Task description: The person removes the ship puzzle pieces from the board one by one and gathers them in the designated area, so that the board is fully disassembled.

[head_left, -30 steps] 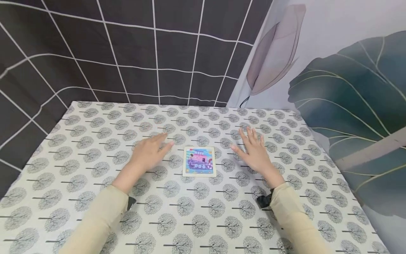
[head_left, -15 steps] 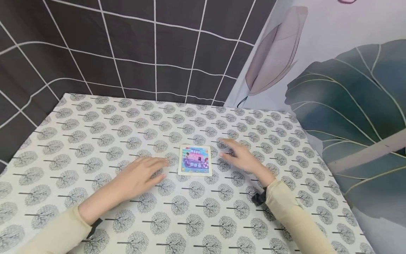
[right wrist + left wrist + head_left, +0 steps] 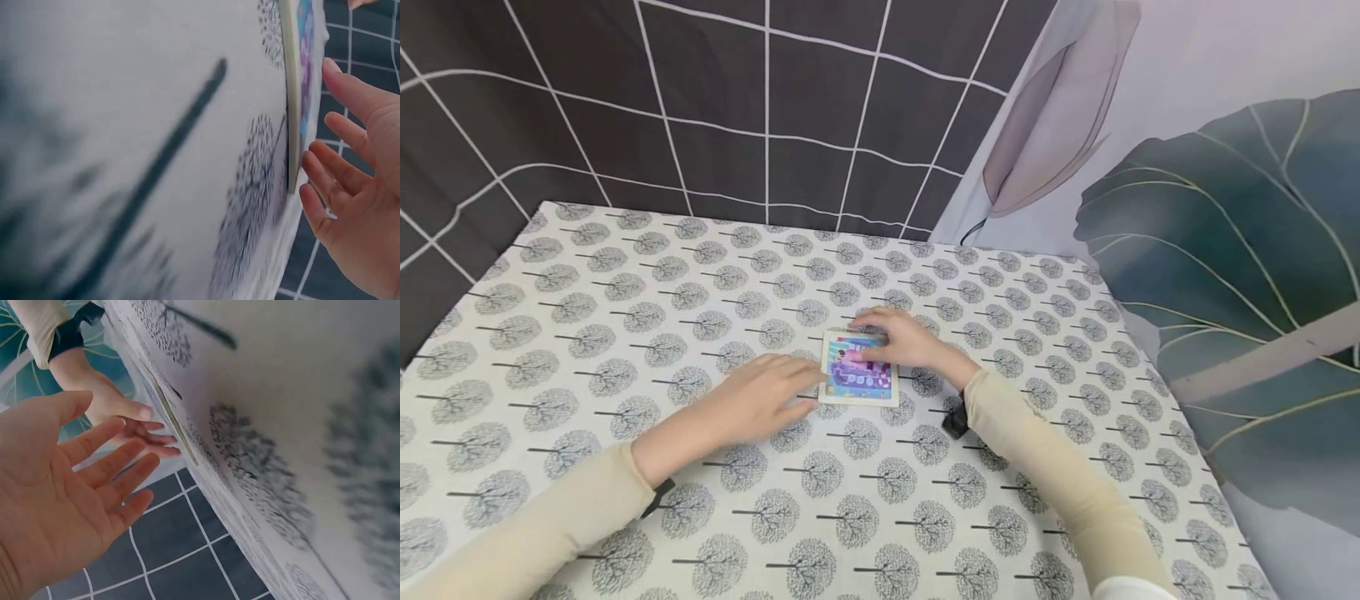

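A thin square board [image 3: 861, 385] with a pale frame and a colourful pink, blue and purple picture lies flat on the patterned cloth. My right hand [image 3: 904, 337] reaches over its right side, fingers loosely bent and overlapping the picture's upper part. In the right wrist view those fingertips [image 3: 306, 190] sit right beside the board's edge [image 3: 290, 106]. My left hand [image 3: 763, 396] is at the board's left edge, palm down, fingers relaxed, fingertips near the frame. The left wrist view shows its palm [image 3: 59, 494] with spread fingers and nothing held; the board appears only as a thin edge [image 3: 172, 419].
A white cloth with grey tree prints [image 3: 850, 517] covers the table. Behind it hangs a dark curtain with a white grid [image 3: 715, 100]. On the right is a pale curtain with large leaf prints [image 3: 1240, 250]. Black bands [image 3: 957, 419] circle both wrists.
My right hand has moved left from beside the board to over its right part. My left hand first drew back, then came in to the board's left edge. The head view has shifted slightly.
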Demonstrator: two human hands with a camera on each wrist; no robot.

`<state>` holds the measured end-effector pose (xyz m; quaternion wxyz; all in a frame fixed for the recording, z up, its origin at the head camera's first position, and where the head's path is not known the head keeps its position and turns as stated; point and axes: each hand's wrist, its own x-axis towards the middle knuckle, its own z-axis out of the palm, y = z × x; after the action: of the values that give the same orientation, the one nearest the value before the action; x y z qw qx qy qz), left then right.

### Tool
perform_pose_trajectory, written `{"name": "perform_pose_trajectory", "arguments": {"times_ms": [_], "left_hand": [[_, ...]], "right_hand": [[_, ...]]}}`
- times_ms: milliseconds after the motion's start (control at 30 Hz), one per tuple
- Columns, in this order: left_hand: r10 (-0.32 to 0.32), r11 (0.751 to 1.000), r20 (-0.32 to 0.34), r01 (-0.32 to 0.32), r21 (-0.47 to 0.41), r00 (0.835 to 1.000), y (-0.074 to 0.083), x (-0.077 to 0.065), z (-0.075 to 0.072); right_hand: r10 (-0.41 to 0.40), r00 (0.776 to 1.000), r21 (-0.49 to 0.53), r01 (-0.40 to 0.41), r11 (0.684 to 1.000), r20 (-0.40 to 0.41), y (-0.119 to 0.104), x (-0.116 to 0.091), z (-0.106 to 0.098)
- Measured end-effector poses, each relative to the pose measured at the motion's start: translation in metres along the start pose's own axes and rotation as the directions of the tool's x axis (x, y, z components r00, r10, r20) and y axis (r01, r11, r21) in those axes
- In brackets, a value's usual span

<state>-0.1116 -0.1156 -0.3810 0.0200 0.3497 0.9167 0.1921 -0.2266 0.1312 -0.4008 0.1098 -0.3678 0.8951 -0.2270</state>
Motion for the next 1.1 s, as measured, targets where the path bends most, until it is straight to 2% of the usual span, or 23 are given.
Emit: {"name": "perform_pose_trajectory", "arguments": {"times_ms": [133,267,433,567,800,1000,1100], "left_hand": [[0.008,0.999,0.028,-0.007,-0.043,1.000,-0.004,0.016,-0.004],[0.031,0.997,0.107,-0.024,-0.068,0.994,-0.003,0.026,-0.006],[0.107,0.994,0.248,-0.098,-0.051,0.963,0.003,0.039,0.000],[0.126,0.992,0.309,-0.127,-0.016,0.943,0.010,0.048,0.003],[0.045,0.996,0.334,-0.067,0.054,0.941,0.017,0.057,0.009],[0.087,0.981,0.301,-0.133,0.139,0.950,0.017,0.066,0.012],[0.079,0.977,0.323,-0.138,0.164,0.943,0.018,0.065,0.014]], "right_hand": [[-0.026,0.999,0.006,0.025,1.000,0.039,-0.002,0.013,-0.003],[-0.073,0.996,-0.018,0.074,0.997,0.049,-0.003,0.022,-0.003],[-0.104,0.993,-0.072,0.109,0.991,0.061,-0.004,0.028,-0.006],[-0.085,0.991,-0.089,0.094,0.992,0.102,-0.005,0.031,-0.007],[-0.068,0.991,-0.088,0.078,0.993,0.112,-0.006,0.036,-0.007],[-0.044,0.992,-0.062,0.052,0.997,0.115,-0.012,0.041,-0.010],[-0.023,0.991,-0.028,0.027,0.999,0.133,-0.015,0.042,-0.008]]}}
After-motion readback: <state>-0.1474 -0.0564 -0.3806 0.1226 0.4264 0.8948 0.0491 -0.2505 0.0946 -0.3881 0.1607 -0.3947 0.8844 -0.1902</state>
